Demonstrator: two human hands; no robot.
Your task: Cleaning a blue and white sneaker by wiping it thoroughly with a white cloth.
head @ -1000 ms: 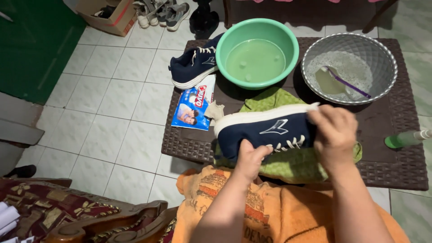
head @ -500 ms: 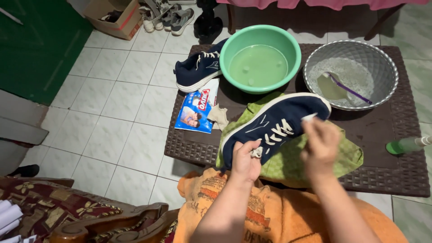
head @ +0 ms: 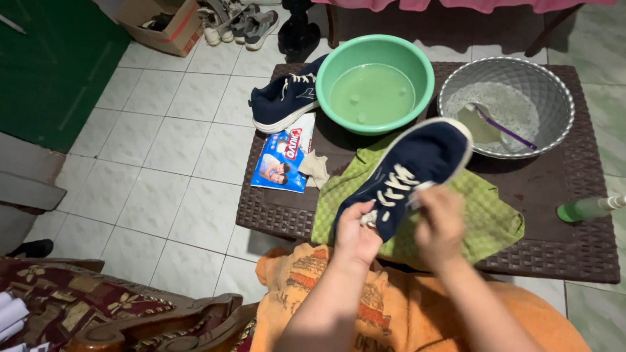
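Observation:
I hold a navy sneaker (head: 417,166) with white laces and a white sole over a green checked cloth (head: 486,218). My left hand (head: 357,233) grips its heel end. My right hand (head: 442,225) is closed at the laces on the shoe's upper. The toe points up and to the right. A second navy sneaker (head: 283,101) lies at the table's far left corner, beside a green basin (head: 375,81) of cloudy water.
A metal bowl (head: 507,104) holds soapy water and a purple-handled brush (head: 502,127). A blue-and-white packet (head: 282,160) and small rag lie on the brown wicker table (head: 574,215). A green bottle (head: 587,208) is at right. Shoes and a box sit on the tiled floor.
The sneaker turned from lying sideways across my hands to pointing toe-up to the right. My right hand moved from the toe end down to the laces.

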